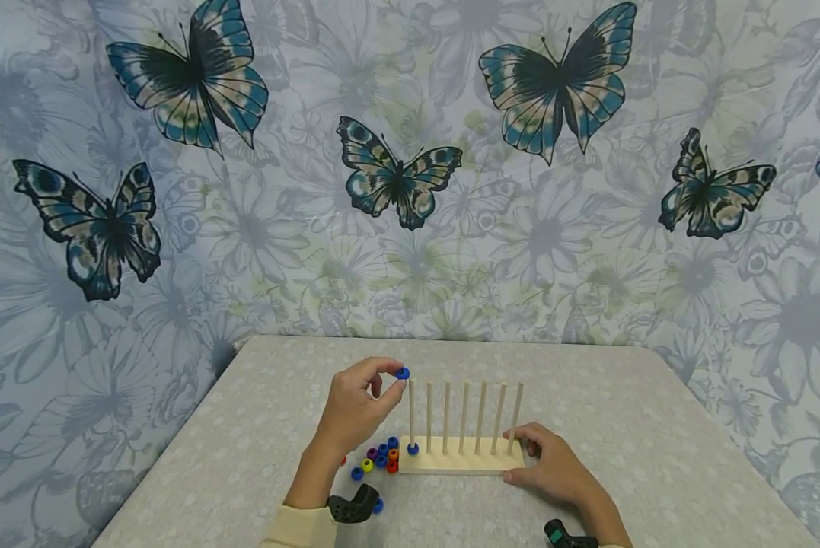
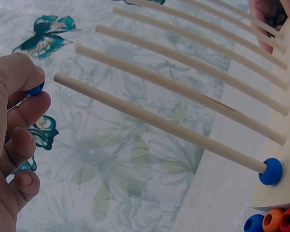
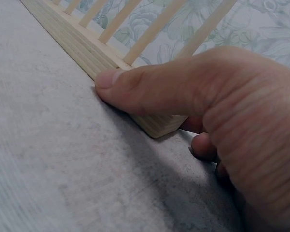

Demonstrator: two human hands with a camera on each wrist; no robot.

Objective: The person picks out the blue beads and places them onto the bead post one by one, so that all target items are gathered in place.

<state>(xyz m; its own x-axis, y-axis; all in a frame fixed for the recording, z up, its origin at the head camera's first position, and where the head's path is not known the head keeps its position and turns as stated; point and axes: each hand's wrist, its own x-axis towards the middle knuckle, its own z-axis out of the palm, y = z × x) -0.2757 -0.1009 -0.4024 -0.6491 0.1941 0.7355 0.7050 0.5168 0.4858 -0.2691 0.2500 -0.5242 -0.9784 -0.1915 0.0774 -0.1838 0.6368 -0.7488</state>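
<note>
My left hand (image 1: 360, 403) pinches a blue bead (image 1: 402, 374) between thumb and forefinger, beside the top of the leftmost peg (image 1: 412, 411). In the left wrist view this bead (image 2: 35, 89) is mostly covered by the fingers, just off the peg's tip. Another blue bead (image 1: 413, 449) sits at the foot of that same peg. The pegs stand in a row on a pale wooden base (image 1: 461, 463); the others carry no beads. At the base's right end, my right hand (image 1: 553, 464) grips it, thumb (image 3: 130, 87) on the front edge and fingers behind.
Several loose beads lie left of the base, among them a yellow bead (image 1: 367, 464), a purple bead (image 1: 371, 454) and a red bead (image 1: 392, 467). One blue bead (image 1: 378, 505) is near my left wrist strap. The cloth-covered table (image 1: 588, 380) meets a butterfly-patterned wall behind.
</note>
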